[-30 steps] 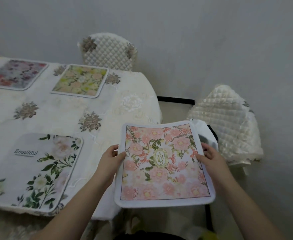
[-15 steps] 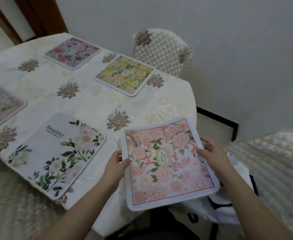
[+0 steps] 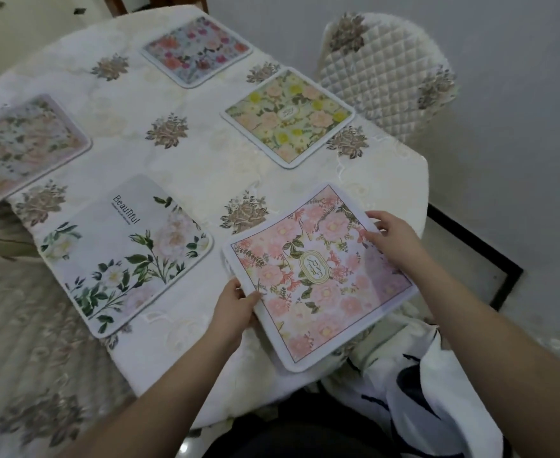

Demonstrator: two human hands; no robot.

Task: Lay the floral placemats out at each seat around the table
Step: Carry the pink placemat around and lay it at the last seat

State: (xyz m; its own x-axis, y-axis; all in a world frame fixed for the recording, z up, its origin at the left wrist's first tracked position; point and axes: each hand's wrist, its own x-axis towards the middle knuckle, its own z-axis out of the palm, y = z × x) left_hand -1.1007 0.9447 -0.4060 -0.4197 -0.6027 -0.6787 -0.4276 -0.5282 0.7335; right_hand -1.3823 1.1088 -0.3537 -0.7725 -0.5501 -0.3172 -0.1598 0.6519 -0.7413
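Head view: both hands grip the pink mat (image 3: 318, 276), left hand (image 3: 235, 310) pinching its near-left edge, right hand (image 3: 392, 238) curled on the far-right edge. It now overlaps the table's (image 3: 202, 166) near-right rim, previously held off it. Neighbouring white mat (image 3: 126, 252) reads "Beautiful".

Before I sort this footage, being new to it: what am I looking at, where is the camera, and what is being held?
No machine here: a person's two bare hands, filmed by a camera on their head looking down. The left hand and right hand each keep a grip on one edge of a pink floral placemat, partly over the table's near edge. Four placemats already lie on the white tablecloth: one reading "Beautiful", a yellow-flowered one, and two farther away. A quilted chair stands behind.
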